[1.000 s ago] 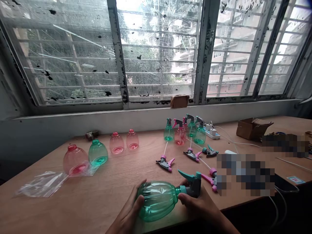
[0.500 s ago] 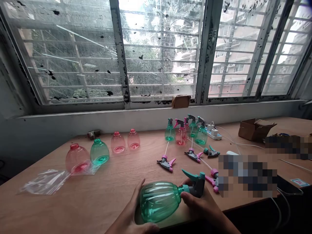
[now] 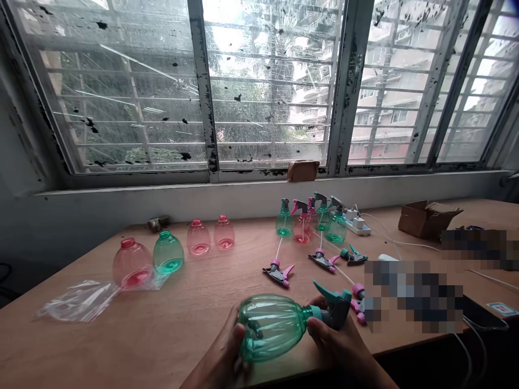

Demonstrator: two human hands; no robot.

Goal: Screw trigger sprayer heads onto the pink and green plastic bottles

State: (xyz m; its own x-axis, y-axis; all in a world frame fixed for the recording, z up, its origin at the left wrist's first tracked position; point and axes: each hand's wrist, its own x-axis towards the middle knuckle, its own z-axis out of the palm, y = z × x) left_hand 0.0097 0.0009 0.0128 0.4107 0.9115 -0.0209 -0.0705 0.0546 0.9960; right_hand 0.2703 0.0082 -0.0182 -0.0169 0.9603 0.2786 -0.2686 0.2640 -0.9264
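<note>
A green see-through spray bottle (image 3: 273,327) lies sideways in front of me above the table's near edge, its dark grey and teal trigger head (image 3: 334,308) pointing right. My left hand (image 3: 227,346) is closed around the bottle's base, the thumb on its near side. At the neck, my right hand (image 3: 336,340) grips the collar below the head, thumb in front and other fingers partly hidden behind. Just beyond my right hand lies a pink and grey spray head (image 3: 357,302). More loose spray heads with tubes rest farther back, one pink and grey (image 3: 278,274), one teal (image 3: 353,255).
Headless bottles stand on the left, including a red one (image 3: 132,265) and a green one (image 3: 168,254), by a clear plastic bag (image 3: 79,302). Several bottles with heads (image 3: 302,227) stand near the wall. A power strip (image 3: 359,227) and cardboard box (image 3: 425,219) are at the back right.
The bottle has shifted slightly right and turned a little. My left hand's thumb has moved up from beneath the bottle to its base. My right hand stays at the neck.
</note>
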